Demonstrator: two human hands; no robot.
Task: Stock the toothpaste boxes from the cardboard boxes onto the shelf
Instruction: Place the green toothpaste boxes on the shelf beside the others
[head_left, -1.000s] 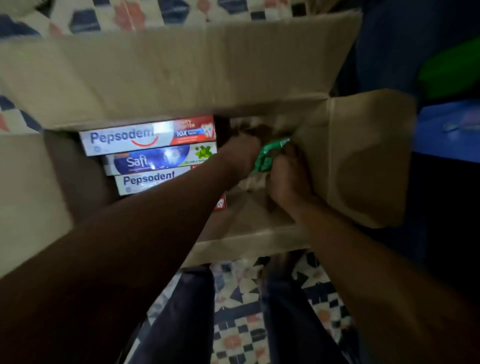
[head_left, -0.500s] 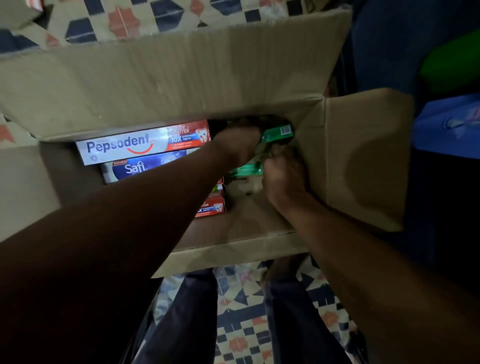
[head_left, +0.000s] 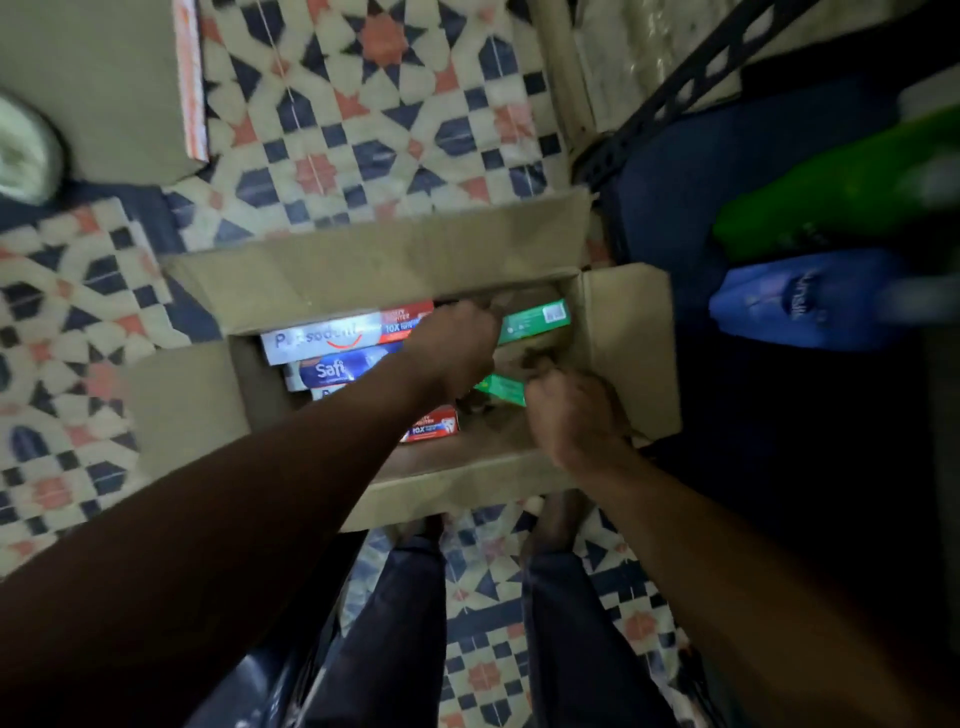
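Picking green toothpaste boxes out of the cardboard box (head_left: 626, 343)
The left hand (head_left: 457, 348) curls round the end of the upper green box (head_left: 537, 321); the right hand (head_left: 576, 415) is fisted on the lower green box (head_left: 501, 388). Both lie inside, beside the stacked Pepsodent box (head_left: 322, 338) and Safi box (head_left: 345, 366). Next, probably: lift clear of the flaps, carry to the shelf

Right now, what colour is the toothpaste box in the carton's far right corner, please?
That toothpaste box is green; head view.
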